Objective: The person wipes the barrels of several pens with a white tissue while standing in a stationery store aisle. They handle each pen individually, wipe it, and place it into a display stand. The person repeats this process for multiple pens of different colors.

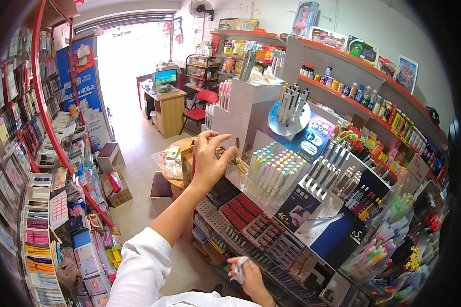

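Note:
My left hand (209, 163) reaches out over the pen display, fingers bent and apart. Just beyond its thumb stand brown and gold pens (238, 163) in a clear holder; whether the fingertips touch them is hard to tell. Low in front of my body, my right hand (252, 279) grips a crumpled white tissue or cloth (241, 268). To the right of my left hand, rows of pastel-capped markers (278, 169) stand upright in a clear rack. Below them lie red boxes (241, 210) and trays of small boxed goods (263, 230).
A round display stand of pens (289, 115) rises behind the markers. Bottles and cans line the wall shelf (372, 111) at right. Stationery racks (38, 230) fill the left side. A wooden desk (165, 111), a red folding chair (199, 109) and a stool (161, 188) stand beyond.

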{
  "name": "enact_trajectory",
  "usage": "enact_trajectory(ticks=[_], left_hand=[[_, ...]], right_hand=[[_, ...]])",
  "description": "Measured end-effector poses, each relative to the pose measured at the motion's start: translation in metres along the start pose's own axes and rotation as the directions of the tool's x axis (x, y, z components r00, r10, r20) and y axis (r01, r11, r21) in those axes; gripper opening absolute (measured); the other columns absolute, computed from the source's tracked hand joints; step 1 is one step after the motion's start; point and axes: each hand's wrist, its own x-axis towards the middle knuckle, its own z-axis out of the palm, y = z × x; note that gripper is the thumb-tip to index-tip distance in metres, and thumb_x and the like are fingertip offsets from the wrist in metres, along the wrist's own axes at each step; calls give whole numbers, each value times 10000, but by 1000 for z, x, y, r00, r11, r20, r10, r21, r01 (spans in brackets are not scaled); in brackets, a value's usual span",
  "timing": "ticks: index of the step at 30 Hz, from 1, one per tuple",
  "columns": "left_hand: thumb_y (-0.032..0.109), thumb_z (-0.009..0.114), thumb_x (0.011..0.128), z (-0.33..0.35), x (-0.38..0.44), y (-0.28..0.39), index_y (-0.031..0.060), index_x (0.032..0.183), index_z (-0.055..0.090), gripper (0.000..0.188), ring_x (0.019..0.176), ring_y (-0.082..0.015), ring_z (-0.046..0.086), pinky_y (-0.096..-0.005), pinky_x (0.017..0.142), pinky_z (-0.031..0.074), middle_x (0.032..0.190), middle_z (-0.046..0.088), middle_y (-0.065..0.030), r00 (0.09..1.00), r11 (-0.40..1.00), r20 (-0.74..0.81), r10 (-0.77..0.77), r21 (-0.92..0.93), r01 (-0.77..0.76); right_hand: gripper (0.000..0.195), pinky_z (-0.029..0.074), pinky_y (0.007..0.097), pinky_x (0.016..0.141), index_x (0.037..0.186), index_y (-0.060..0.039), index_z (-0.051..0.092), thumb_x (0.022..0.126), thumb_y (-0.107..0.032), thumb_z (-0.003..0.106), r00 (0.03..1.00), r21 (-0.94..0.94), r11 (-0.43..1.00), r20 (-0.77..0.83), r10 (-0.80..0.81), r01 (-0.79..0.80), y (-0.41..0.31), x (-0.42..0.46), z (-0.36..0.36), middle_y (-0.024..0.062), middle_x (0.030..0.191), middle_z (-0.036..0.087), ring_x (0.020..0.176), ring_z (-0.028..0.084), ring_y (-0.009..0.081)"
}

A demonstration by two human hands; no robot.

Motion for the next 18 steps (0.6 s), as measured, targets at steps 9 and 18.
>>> enact_trajectory(ticks=[9, 18], left_hand=[[47, 674, 788, -99, -156, 49, 40, 1013, 668, 225, 916, -199, 545, -301, 811, 441, 946, 549, -82, 921, 926, 176, -348, -92, 367], [88, 743, 735, -159, -222, 54, 39, 861, 668, 155, 916, -252, 527, -342, 754, 446, 934, 561, -91, 862, 846, 12, -506, 200, 494]], right_hand=[[671, 220, 553, 1119, 1436, -10, 263, 950, -469, 328, 912, 639, 725, 408, -35, -258, -40, 67, 54, 200, 1500, 257, 1391, 255, 343], [675, 211, 456, 1137, 1451, 6, 232, 954, -450, 271, 718, 429, 718, 682, 141, -548, 3, 79, 121, 165, 1517, 236, 1407, 231, 274]])
